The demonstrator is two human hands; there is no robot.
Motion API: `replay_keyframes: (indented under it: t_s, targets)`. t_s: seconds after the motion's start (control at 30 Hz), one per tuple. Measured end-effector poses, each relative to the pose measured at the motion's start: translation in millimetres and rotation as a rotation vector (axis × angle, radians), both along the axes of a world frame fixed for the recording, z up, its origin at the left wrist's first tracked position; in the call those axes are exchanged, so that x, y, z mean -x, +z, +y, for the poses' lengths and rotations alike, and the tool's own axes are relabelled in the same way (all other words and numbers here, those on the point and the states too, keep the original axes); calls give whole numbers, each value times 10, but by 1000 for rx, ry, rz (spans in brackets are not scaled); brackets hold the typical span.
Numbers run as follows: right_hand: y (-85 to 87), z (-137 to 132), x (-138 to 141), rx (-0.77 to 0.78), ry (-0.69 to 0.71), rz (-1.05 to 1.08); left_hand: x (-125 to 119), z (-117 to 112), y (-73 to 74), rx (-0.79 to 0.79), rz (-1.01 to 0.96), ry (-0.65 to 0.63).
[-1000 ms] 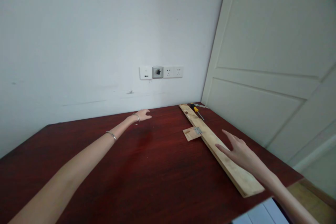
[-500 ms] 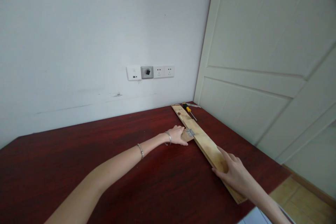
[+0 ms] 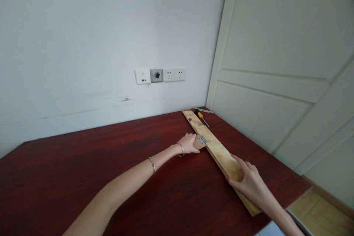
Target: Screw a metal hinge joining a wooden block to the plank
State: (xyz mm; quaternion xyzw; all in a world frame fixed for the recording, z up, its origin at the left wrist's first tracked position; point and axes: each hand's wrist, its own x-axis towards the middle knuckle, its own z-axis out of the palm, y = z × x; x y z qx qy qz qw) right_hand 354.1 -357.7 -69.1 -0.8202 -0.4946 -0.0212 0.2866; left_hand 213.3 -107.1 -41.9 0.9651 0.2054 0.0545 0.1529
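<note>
A long pale wooden board (image 3: pixel 217 148) lies slantwise on the dark red tabletop (image 3: pixel 155 180). A metal hinge (image 3: pixel 202 139) spans its left edge and a short wooden piece (image 3: pixel 198 143) beside it. My left hand (image 3: pixel 188 143) grips the short piece at its left end, fingers on the far side and thumb on the near side. Nearer to me, my right hand (image 3: pixel 247 179) is closed across the long board, thumb on its left edge and fingers over its right side. The hand hides part of the board there.
A yellow and black screwdriver (image 3: pixel 200 115) rests right of the board's far end. Behind it lies a thin white strip (image 3: pixel 206 110), its kind unclear. Wall sockets (image 3: pixel 174 75) sit above the table's back edge, and a white panelled door (image 3: pixel 265 92) stands along the right.
The view has shifted slightly, so everything appears a little further right. Both hands keep their holds, and the boards stay where they lie.
</note>
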Motion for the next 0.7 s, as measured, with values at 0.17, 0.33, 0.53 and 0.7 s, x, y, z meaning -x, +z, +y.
replay_keyframes:
  t_s: [0.17,0.33,0.53,0.7]
  targets:
    - [108,3,150,11,-16,8,58,-12,57,1,-17,17]
    - [211,52,442,-2,-31,76,335,54,224,5,-39,20]
    - [222,220,1104,-86,-14,143,1011,211,493,8,-45,29]
    - [236,341,1777,-87,23,205,1714,264,634,-6,68,106]
